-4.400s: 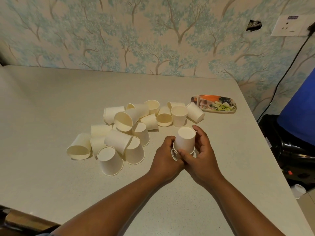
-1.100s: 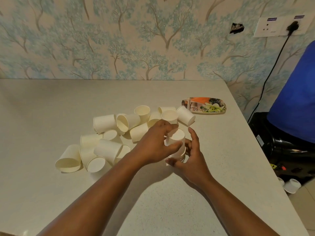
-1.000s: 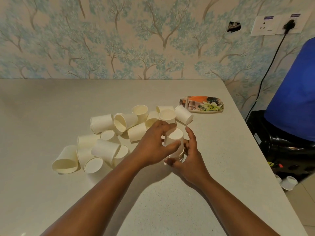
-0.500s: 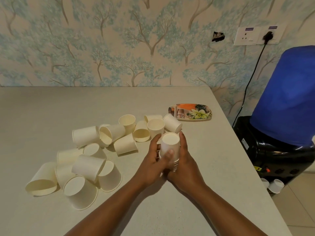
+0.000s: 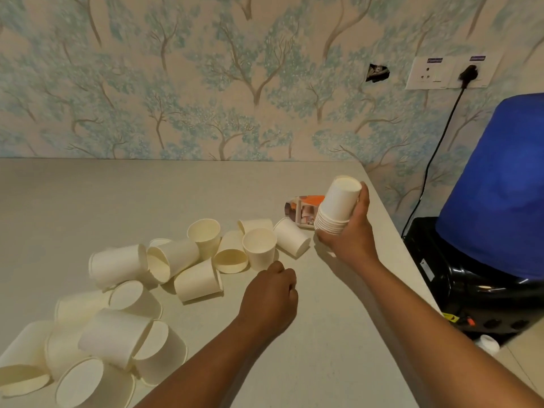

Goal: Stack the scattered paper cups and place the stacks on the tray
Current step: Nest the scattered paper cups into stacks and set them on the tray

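Your right hand grips a nested stack of white paper cups, bases up and tilted slightly left, fingers curled round its lower rims; the small printed rectangular tray lies just beyond and left of the stack, partly hidden, so whether the stack already overhangs it cannot be told. Your left hand hangs loosely curled and holds nothing, nearer to the scattered loose white paper cups lying on the pale speckled table.
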`<state>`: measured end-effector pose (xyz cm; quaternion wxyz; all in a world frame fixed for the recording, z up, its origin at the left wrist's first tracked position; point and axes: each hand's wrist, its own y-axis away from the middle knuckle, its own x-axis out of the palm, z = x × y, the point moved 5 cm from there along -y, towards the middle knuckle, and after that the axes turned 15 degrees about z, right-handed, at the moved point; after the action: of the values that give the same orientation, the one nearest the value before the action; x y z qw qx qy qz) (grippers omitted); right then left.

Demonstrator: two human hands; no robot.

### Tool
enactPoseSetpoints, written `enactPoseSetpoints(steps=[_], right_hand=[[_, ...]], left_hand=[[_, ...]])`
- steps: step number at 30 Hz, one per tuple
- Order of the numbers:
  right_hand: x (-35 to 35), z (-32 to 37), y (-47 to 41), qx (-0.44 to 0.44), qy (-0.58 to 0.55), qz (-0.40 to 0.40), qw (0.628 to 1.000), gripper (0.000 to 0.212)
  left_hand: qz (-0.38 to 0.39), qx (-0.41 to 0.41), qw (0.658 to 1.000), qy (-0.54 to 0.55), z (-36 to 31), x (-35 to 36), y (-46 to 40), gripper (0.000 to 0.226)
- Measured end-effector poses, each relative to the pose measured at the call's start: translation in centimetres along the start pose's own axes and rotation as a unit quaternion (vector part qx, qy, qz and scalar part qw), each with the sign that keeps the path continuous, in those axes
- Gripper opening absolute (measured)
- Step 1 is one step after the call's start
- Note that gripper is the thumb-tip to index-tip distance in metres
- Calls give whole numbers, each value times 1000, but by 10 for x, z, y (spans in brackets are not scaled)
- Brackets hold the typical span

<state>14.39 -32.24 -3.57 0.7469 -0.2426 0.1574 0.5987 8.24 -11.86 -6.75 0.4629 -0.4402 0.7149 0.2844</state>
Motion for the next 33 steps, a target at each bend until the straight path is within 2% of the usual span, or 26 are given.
enactPoseSetpoints(steps=[7,12,17,20,22,24,26,29,33], right_hand=[[35,3,-80,-5,17,100,995,144],[52,-1,-103,1,37,122,992,137],[53,-9,-109,14,59,158,986,143],[46,-9,-101,17,37,145,989,143],[39,-4,-86,-4,12,85,996,128],[32,6,-61,-49,9,7,999,100],[30,15,-35,-96,51,-34,993,74],[42,25,-5,-100,130,30,986,58],[62,23,19,-66,196,108,972,62]], left_hand=[[-8,-6,1000,11,5,3,-11,14],[-11,-9,1000,5,9,9,-12,14],[-14,-5,1000,7,10,9,-11,13],[-19,-3,1000,9,10,8,-11,13],[-24,-2,1000,17,11,9,-11,14],[-31,0,999,31,13,9,-10,14],[-40,5,998,49,14,10,-8,13],[-70,21,996,60,13,5,-1,17],[-161,-10,986,45,6,-10,13,32]])
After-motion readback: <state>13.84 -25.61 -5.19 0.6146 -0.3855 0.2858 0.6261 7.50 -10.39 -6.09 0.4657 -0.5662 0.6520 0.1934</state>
